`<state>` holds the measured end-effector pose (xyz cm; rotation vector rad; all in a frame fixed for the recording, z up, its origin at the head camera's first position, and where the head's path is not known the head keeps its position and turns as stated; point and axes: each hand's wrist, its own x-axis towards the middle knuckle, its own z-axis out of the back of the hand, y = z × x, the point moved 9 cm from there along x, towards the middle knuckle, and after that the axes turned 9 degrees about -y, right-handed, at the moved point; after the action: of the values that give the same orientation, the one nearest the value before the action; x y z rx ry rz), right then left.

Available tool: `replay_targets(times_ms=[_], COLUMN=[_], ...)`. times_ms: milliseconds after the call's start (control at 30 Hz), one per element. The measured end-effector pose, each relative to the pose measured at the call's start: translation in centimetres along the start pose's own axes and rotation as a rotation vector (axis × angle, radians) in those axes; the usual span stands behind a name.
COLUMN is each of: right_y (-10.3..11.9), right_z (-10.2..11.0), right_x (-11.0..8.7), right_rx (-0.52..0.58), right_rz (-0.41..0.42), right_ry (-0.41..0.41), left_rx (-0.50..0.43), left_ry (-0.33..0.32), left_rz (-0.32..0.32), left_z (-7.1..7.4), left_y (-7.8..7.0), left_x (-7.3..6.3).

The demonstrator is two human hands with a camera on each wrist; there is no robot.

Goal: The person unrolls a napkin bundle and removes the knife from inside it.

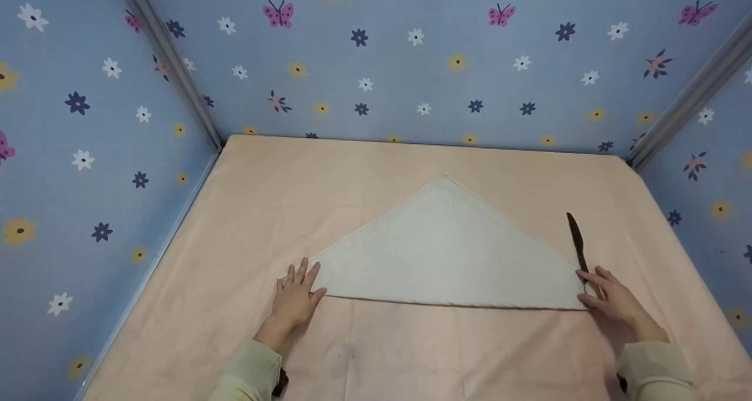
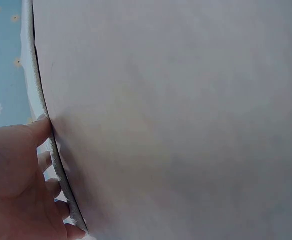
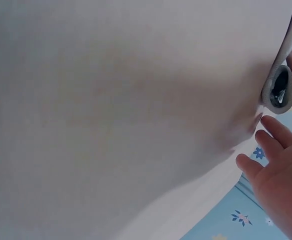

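A white cloth napkin [image 1: 446, 254], folded to a triangle, lies with its peak pointing away and its long folded edge toward me. My left hand [image 1: 296, 298] rests flat on its left corner, fingers spread. At the right corner lies a dark table knife [image 1: 576, 236], blade pointing away. In the right wrist view, cloth wraps around a dark shiny end [image 3: 280, 87], apparently the knife's handle. Over this roll my right hand [image 1: 620, 307] lays its thumb and index finger, the other fingers extended beside it. The left wrist view shows my left fingertips [image 2: 53, 187] along the cloth edge.
A peach cloth [image 1: 282, 195] covers the table, with slight wrinkles near the front. Blue panels [image 1: 405, 72] printed with flowers and butterflies stand behind and on both sides. Grey metal posts [image 1: 176, 66] meet the table at the back corners.
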<state>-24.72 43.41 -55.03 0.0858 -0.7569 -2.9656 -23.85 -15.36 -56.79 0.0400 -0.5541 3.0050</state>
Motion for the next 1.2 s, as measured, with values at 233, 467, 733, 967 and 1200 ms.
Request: replay_targets(times_ms=[233,467,733,967,1200], right_y=[-0.3,-0.4,-0.6,-0.8,-1.5], right_z=[0.3,0.8,1.1,1.6,2.2], right_x=[-0.2,-0.3,-0.5,-0.8,-1.0], right_rx=[0.005,0.018,0.013,0.008,-0.012], right_rz=[0.011,0.02,0.01,0.024,0.024], right_ry=[-0.005,-0.016,-0.01,-0.034,-0.049], left_rx=[0.015,0.021,0.011,0.006,0.012], left_ry=[0.0,-0.002,-0.001,0.0,0.007], left_rz=[-0.003,0.006,0.013,0.007,0.01], left_z=[0.0,0.0,0.0,0.1,-0.1], left_y=[-0.1,0.0,0.1,0.0,0.0], left_x=[0.0,0.0,0.0,0.0,0.1])
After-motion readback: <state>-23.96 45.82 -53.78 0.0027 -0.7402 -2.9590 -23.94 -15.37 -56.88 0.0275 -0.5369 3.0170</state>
